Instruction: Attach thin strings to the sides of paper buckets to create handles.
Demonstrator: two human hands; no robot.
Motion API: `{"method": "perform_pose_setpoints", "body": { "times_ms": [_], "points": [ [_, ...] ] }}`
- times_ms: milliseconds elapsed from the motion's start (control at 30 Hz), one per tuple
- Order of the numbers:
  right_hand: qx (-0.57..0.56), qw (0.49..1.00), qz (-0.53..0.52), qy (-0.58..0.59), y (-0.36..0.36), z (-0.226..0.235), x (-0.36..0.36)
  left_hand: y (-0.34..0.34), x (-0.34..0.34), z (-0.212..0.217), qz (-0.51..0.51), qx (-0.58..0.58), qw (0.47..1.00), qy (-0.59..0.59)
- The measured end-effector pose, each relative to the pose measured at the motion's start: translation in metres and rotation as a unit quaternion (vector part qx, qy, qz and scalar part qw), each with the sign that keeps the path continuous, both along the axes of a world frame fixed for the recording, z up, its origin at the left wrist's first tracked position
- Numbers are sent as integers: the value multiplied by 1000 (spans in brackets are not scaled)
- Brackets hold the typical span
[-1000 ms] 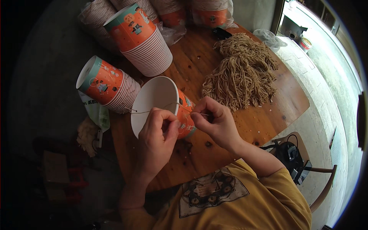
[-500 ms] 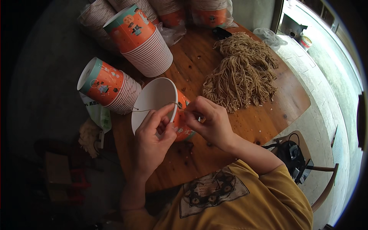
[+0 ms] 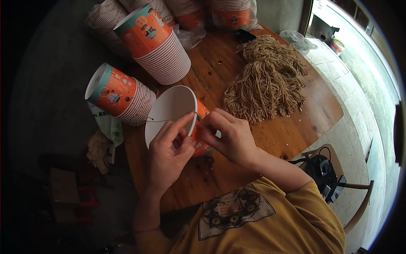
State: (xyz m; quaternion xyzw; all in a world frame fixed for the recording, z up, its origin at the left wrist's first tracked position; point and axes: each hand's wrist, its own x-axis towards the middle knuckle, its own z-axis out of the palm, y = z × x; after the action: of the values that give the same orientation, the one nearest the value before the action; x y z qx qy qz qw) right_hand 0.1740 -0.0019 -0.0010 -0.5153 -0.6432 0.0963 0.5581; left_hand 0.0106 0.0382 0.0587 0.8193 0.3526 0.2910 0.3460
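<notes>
Orange printed bucket tips between your hands, string across its mouth

Your paper bucket (image 3: pixel 170 101) sits tilted on the wooden desk (image 3: pixel 292 135), near the edge closest to you, its white mouth facing up and left. Pale string (image 3: pixel 158 121) runs from the left side of that mouth, behind your left fingers, to the right rim. Your left hand (image 3: pixel 171 150) lies at the mouth, index finger along the inside near the rim and thumb bent below it; whether that grip presses on the rim, you cannot tell from here. Your right hand (image 3: pixel 226 135) is curled against the bucket's outer wall, its grip pinching the string just past the rim.

Small cartoon figures decorate the bucket's orange side. Matching art, with teal bands, covers the short stack (image 3: pixel 122 91) on your left and the tall stack (image 3: pixel 158 46) behind it. Dark lettering marks the white-and-green bag (image 3: pixel 111 127) beside the short stack. Your yellow shirt (image 3: pixel 292 220) carries a framed print, its text too small to read. Beyond your right hand lies a tan heap of strands (image 3: pixel 268 80); a tin (image 3: pixel 337 46) with a coloured label stands farther off.
</notes>
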Motion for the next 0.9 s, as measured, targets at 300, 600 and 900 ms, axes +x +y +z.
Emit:
{"method": "perform_pose_setpoints", "body": {
  "times_ms": [300,600,900],
  "points": [
    [-41,999,-6,-28,-6,-10,5,19,8,-17,-46,-238,969,-45],
    [-98,995,30,17,-8,-17,11,29,17,-31,-75,-54,990,107],
    [-124,990,48,40,-4,-17,15,31,11,-34,-103,-168,980,23]
  ]
}}
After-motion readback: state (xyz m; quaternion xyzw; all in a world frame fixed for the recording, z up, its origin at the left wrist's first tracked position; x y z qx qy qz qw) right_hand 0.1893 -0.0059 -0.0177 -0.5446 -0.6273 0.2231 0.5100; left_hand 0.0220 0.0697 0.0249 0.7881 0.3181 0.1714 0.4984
